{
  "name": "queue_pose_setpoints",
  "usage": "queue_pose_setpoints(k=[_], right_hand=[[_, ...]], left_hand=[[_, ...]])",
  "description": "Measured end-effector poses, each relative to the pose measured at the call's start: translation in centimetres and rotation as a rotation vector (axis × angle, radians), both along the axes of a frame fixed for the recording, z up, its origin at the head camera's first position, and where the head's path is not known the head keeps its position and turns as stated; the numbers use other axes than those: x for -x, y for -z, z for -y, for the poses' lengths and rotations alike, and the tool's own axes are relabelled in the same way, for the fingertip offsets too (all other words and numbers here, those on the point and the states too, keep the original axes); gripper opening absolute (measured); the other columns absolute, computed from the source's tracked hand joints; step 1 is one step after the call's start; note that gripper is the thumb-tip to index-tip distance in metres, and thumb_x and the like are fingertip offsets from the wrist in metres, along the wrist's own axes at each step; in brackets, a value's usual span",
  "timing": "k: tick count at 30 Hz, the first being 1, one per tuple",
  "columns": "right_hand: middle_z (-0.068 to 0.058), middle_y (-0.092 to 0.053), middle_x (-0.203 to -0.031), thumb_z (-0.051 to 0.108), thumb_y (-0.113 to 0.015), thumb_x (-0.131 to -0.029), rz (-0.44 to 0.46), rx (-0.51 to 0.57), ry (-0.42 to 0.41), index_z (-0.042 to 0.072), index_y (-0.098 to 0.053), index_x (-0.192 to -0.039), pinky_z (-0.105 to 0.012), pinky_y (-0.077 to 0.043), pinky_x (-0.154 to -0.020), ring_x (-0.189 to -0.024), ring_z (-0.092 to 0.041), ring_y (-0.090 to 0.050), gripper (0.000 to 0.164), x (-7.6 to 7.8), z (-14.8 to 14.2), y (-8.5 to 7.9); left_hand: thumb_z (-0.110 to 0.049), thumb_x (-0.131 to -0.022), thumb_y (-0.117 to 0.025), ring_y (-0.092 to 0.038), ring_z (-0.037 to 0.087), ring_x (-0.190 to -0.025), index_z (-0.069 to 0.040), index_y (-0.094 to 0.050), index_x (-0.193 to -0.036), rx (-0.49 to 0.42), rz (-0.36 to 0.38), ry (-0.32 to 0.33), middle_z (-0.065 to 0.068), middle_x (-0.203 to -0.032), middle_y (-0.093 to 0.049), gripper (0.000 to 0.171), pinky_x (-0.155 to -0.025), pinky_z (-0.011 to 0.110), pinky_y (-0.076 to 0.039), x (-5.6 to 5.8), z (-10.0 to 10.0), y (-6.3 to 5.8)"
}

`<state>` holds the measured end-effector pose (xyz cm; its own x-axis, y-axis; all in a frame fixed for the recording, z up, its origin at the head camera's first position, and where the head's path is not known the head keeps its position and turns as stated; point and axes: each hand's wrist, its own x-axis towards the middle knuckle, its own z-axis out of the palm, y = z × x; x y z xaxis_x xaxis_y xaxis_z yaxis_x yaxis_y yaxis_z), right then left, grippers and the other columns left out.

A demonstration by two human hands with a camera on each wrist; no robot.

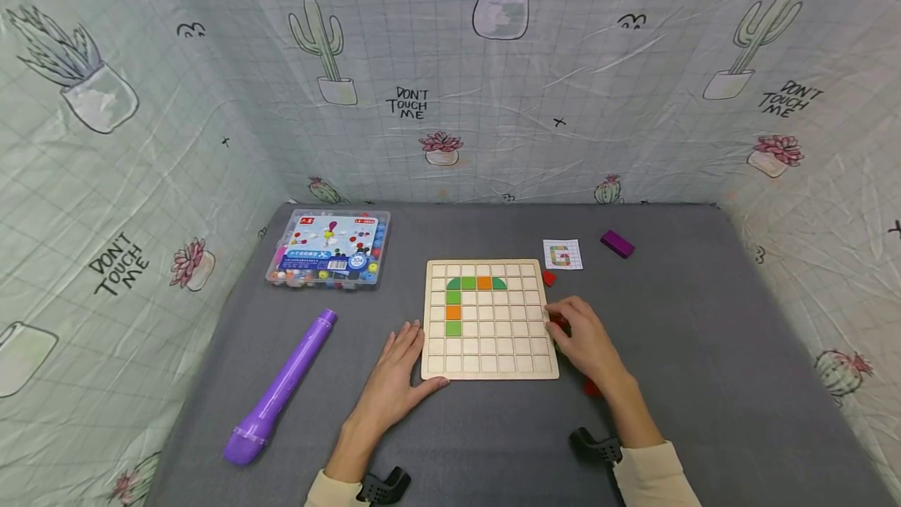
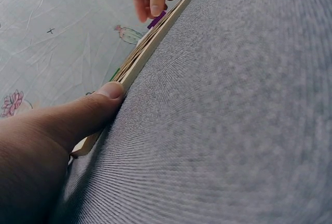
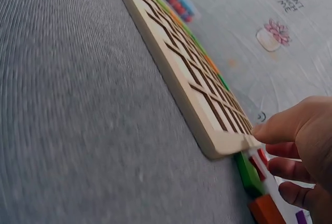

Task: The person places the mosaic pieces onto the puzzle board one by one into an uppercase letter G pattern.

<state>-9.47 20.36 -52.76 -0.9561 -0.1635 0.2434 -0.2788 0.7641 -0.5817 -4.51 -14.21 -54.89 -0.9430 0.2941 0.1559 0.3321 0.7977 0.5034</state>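
Note:
A light wooden grid board (image 1: 503,339) lies mid-table, bearing several green squares (image 1: 454,329), two orange squares (image 1: 454,312) and two rounded dark-green pieces (image 1: 499,284). My left hand (image 1: 394,374) rests at its lower left corner, fingers straight along the left side and thumb (image 2: 111,90) on the near edge. Beside the right edge hovers my right hand (image 1: 586,339), fingers loosely bent and thumb tip (image 3: 259,130) at the board's edge. Below its fingers in the right wrist view lie a green block (image 3: 249,176), an orange-red block (image 3: 267,210) and a red piece (image 3: 258,164); nothing shows pinched.
A small pattern card (image 1: 563,254) lies behind the board's right corner, near a red piece (image 1: 549,278) and a purple block (image 1: 617,244). Another red piece (image 1: 593,388) sits under my right wrist. At left are a clear bead box (image 1: 327,249) and a purple microphone (image 1: 281,386).

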Motion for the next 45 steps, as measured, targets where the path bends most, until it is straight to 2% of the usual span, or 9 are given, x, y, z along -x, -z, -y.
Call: queue_pose_setpoints(k=[6, 12, 18, 24, 28, 33, 39, 45], right_hand=[[-0.01, -0.063, -0.111, 0.009, -0.072, -0.092, 0.027, -0.039, 0.004, 0.002, -0.071, -0.119, -0.048, -0.056, -0.09, -0.104, -0.027, -0.058, 0.028, -0.2, -0.9, 0.2], [-0.011, -0.063, -0.112, 0.009, -0.073, -0.091, 0.03, -0.064, -0.007, 0.0, -0.071, -0.12, -0.047, -0.056, -0.088, -0.104, -0.028, -0.055, 0.03, -0.2, -1.4, 0.4], [-0.011, -0.062, -0.111, 0.011, -0.072, -0.092, 0.045, -0.076, -0.009, -0.001, -0.071, -0.121, -0.045, -0.055, -0.085, -0.102, -0.028, -0.055, 0.032, -0.2, -1.7, 0.6], [-0.007, -0.059, -0.101, 0.011, -0.073, -0.092, 0.083, -0.038, 0.017, 0.004, -0.073, -0.111, -0.039, -0.056, -0.078, -0.091, -0.019, -0.057, 0.021, 0.0, -1.8, 0.4], [-0.005, -0.062, -0.098, 0.009, -0.073, -0.092, 0.078, -0.018, 0.022, 0.008, -0.073, -0.103, -0.039, -0.058, -0.077, -0.085, -0.016, -0.059, 0.012, 0.0, -1.8, 0.1], [-0.003, -0.065, -0.099, 0.012, -0.07, -0.094, 0.071, -0.013, 0.023, 0.01, -0.072, -0.103, -0.038, -0.058, -0.077, -0.086, -0.016, -0.059, 0.01, 0.0, -1.4, -0.5], [-0.005, -0.066, -0.101, 0.014, -0.071, -0.094, 0.065, 0.003, 0.009, 0.007, -0.071, -0.108, -0.034, -0.057, -0.074, -0.085, -0.015, -0.06, 0.016, 0.2, -0.2, -1.2], [-0.005, -0.068, -0.101, 0.01, -0.072, -0.092, 0.031, 0.032, -0.039, 0.005, -0.073, -0.112, -0.031, -0.055, -0.07, -0.083, -0.014, -0.059, 0.02, 0.3, 1.3, -1.7]], left_hand=[[-0.055, -0.084, -0.074, -0.031, 0.032, -0.152, 0.001, -0.043, -0.15, -0.006, 0.013, -0.001, 0.017, -0.16, -0.037, 0.093, -0.129, 0.049, -0.021, 0.0, 0.0, 0.0], [-0.057, -0.084, -0.073, -0.028, 0.03, -0.153, -0.001, -0.04, -0.152, 0.0, 0.042, -0.005, 0.015, -0.162, -0.034, 0.094, -0.13, 0.045, -0.018, 0.0, 0.1, -0.1], [-0.057, -0.084, -0.073, -0.029, 0.031, -0.153, -0.001, -0.041, -0.152, -0.006, 0.037, -0.003, 0.015, -0.161, -0.035, 0.094, -0.13, 0.047, -0.019, -0.1, 0.0, -0.1], [-0.057, -0.085, -0.072, -0.028, 0.03, -0.154, -0.001, -0.04, -0.152, -0.006, 0.043, -0.006, 0.015, -0.162, -0.034, 0.094, -0.13, 0.046, -0.018, -0.1, 0.0, 0.0], [-0.057, -0.085, -0.072, -0.027, 0.028, -0.154, -0.001, -0.04, -0.152, -0.011, 0.049, -0.007, 0.014, -0.162, -0.034, 0.094, -0.131, 0.045, -0.017, -0.1, 0.0, 0.0], [-0.056, -0.084, -0.074, -0.029, 0.03, -0.153, 0.0, -0.042, -0.151, -0.01, 0.029, -0.003, 0.015, -0.161, -0.036, 0.093, -0.13, 0.047, -0.02, 0.0, 0.0, -0.1], [-0.056, -0.083, -0.074, -0.033, 0.033, -0.151, 0.001, -0.044, -0.15, 0.006, -0.005, -0.002, 0.017, -0.16, -0.038, 0.093, -0.127, 0.05, -0.024, 0.0, -0.1, -0.1], [-0.057, -0.084, -0.073, -0.032, 0.033, -0.151, 0.0, -0.043, -0.151, 0.009, 0.007, -0.006, 0.016, -0.16, -0.038, 0.092, -0.128, 0.05, -0.023, 0.0, -0.1, -0.1]])
